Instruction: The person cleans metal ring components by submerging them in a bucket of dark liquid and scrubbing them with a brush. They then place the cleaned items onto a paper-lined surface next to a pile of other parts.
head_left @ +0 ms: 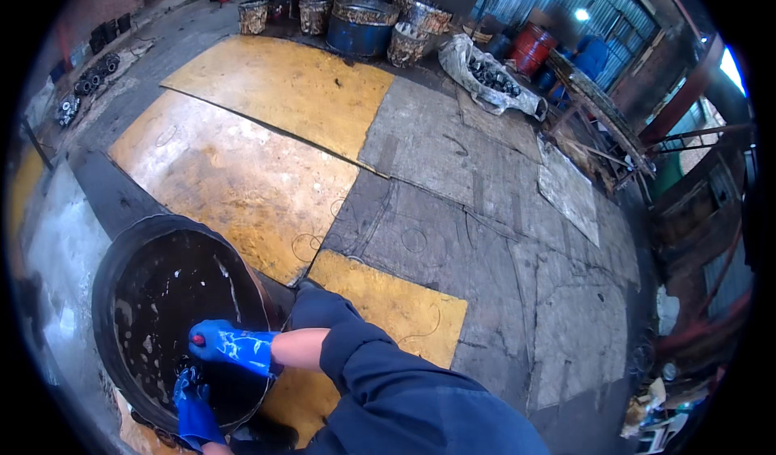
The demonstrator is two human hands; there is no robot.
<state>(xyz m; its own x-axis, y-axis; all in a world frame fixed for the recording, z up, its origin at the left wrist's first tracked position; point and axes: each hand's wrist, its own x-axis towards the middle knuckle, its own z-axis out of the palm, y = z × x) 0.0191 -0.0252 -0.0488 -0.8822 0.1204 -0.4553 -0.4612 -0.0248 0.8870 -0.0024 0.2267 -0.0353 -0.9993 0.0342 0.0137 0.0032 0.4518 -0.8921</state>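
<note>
A large black round tub [145, 261] stands at the lower left, with dark liquid [174, 293] and pale flecks of foam inside. Over it, my right hand [230, 347] wears a blue rubber glove and is closed around a tool with a red handle end [198, 339]; the rest of the tool is hidden. Just below, at the tub's near side, my left hand [194, 406], gloved in blue too, has its fingers closed around a small dark, shiny piece [187, 369]. The kind of that piece is too dark to make out.
Yellow boards [242, 172] and grey sheets [436, 237] with raised edges cover the floor. Drums and grimy buckets [364, 27] line the back. A white sack [493, 79] holds dark parts. A person in blue [590, 55] is beside a long bench [602, 107] at right.
</note>
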